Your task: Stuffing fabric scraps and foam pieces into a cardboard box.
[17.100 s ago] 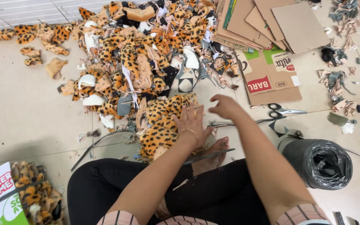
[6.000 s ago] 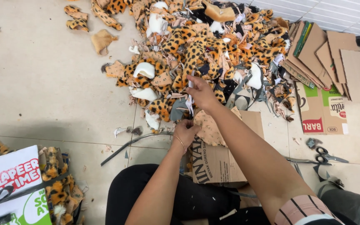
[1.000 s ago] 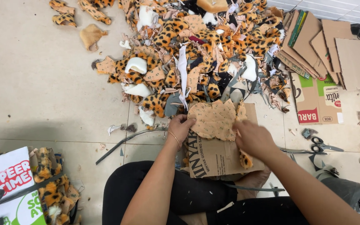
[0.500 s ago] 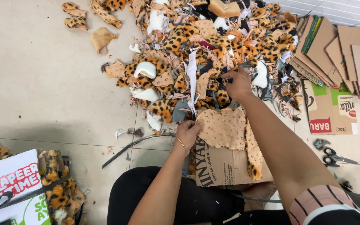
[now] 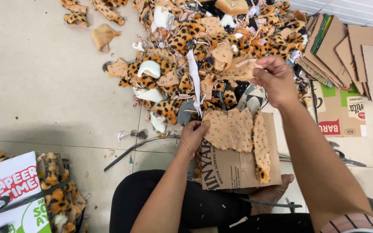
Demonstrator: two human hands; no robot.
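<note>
A flat brown cardboard sheet (image 5: 238, 166) lies on the tiled floor in front of my knees. On it rest a tan spotted fabric piece (image 5: 232, 129), backing side up, and a narrow strip (image 5: 262, 144) with leopard fur at its lower end. My left hand (image 5: 194, 134) pinches the left edge of the tan piece. My right hand (image 5: 275, 80) is raised above the heap and grips a tan fabric scrap (image 5: 240, 69) lifted off it. Behind lies a big heap of leopard-print offcuts (image 5: 203, 39).
Flattened cardboard boxes (image 5: 346, 56) are stacked at the right. Scissors (image 5: 346, 159) lie right of my forearm. A box with leopard pieces (image 5: 26, 194) stands at lower left. A dark strip (image 5: 139, 146) lies on the floor by my left wrist.
My right hand has pulled a tan scrap out of the heap and lifted it to the right. My left hand keeps holding the tan piece on the cardboard.
</note>
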